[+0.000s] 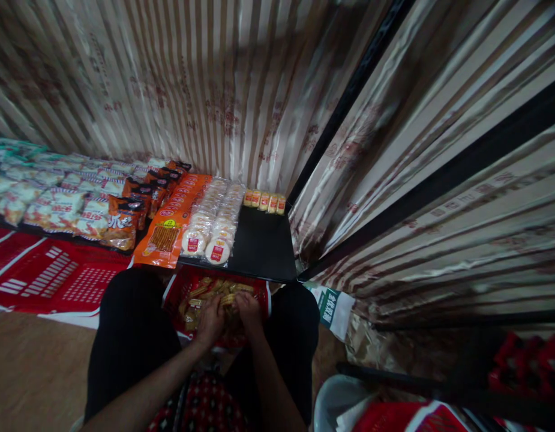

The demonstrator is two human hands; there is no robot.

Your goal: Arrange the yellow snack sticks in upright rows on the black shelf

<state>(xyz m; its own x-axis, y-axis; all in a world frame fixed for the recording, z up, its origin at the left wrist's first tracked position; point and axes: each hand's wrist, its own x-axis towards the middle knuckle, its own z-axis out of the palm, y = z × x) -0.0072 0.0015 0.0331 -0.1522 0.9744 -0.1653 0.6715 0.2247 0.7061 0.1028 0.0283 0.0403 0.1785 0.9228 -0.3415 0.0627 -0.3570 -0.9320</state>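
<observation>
Between my knees sits a red basket (pixel 268 294) holding many small yellow wrapped snacks (pixel 198 292). My left hand (pixel 210 319) and my right hand (pixel 249 311) are both down in it, close together. A few yellow snack packets (pixel 229 299) lie between their fingertips, and both hands look closed on them, though the dim light blurs the fingers. Just ahead, on the black shelf (pixel 263 237), a short row of the same kind of yellow packets (pixel 264 201) stands along the back edge.
Left of the bare shelf part lie round white wrapped crackers (pixel 217 251), an orange snack bag (pixel 162 243) and rows of white snack bags (pixel 56 207). A striped curtain (pixel 205 90) hangs behind. A black post (pixel 344 108) rises at the right; a pale bucket (pixel 333 396) stands lower right.
</observation>
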